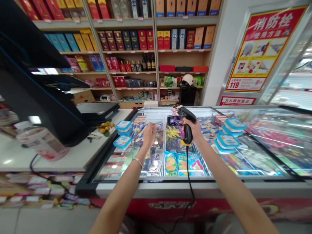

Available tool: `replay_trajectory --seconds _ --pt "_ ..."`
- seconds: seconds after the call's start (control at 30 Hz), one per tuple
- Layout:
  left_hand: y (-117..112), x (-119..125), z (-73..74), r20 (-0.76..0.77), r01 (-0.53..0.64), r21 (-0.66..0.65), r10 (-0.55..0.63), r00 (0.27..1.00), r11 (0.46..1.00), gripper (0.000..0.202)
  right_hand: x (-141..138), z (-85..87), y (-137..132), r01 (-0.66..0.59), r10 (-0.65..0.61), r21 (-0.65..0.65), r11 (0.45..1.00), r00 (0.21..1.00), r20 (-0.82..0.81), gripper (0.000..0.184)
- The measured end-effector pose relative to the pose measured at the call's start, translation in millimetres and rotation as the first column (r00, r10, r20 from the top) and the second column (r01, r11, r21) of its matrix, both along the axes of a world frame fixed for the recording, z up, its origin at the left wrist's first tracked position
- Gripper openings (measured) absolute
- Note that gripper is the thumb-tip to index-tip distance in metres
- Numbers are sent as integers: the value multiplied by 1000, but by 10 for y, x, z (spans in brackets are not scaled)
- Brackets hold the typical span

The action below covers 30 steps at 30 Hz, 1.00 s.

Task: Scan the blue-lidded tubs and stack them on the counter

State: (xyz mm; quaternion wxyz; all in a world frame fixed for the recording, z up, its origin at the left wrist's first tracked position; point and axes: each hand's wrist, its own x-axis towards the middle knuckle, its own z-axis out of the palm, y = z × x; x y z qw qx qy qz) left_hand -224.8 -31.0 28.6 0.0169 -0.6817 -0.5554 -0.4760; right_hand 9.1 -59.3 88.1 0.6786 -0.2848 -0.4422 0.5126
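My right hand (pixel 195 129) is wrapped round a black handheld barcode scanner (pixel 188 131), whose cable hangs down over the front of the freezer. Beside the scanner's head, close to my fingers, shows a small dark rectangle with a purplish picture (pixel 175 121); I cannot tell whether it is held. My left hand (pixel 148 131), with a bracelet at the wrist, is over the freezer's glass top with its fingers curled in. What those fingers hold, if anything, is hidden. Under the glass lie ice cream packs, including blue bags (pixel 179 162) with yellow pictures.
Blue-lidded tubs stand in stacks at the left (pixel 122 142) and right (pixel 227 143) of the chest freezer (pixel 170 186). On the left counter are a large cup-shaped container (pixel 44 143), small yellow fruits (pixel 106 126) and a black checkout machine (pixel 39 71). Shelves (pixel 126 52) of boxes line the back.
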Motion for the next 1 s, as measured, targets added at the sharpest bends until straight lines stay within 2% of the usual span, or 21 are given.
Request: replay_trajectory --seconds 0.17,0.3,0.53,1.0 --pt "-9 -128 -11 26 -32 -5 32 999 999 19 -260 -480 121 -69 76 -122 990 995 57 50" --pt "-25 -117 3 -28 -68 32 69 997 997 21 -289 -694 107 -134 163 -180 974 974 158 52" --pt "-59 -111 7 -204 -74 115 96 974 991 26 -308 -726 33 -154 184 -191 970 971 152 45" --pt "-43 -145 -12 -248 -118 176 160 955 977 29 -342 -778 44 -119 171 -226 967 959 227 47"
